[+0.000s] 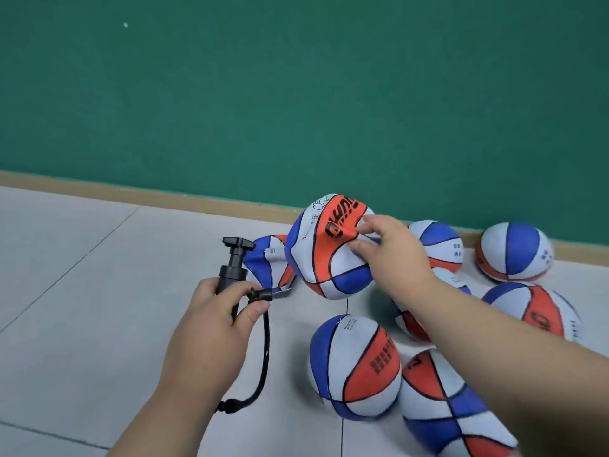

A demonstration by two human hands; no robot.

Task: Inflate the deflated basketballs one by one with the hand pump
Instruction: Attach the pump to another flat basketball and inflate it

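Note:
My right hand pinches the slack skin of a deflated red, white and blue basketball and holds it above the floor. My left hand grips the barrel of a black hand pump, its T-handle pointing up. The thumb and fingers of that hand also hold the hose nozzle, whose needle points right, a short way below and left of the lifted ball. The black hose loops down under my left hand.
Another limp ball lies behind the pump. Several rounder balls lie on the pale tiled floor to the right, the nearest just below the lifted one. A green wall with a tan skirting runs behind.

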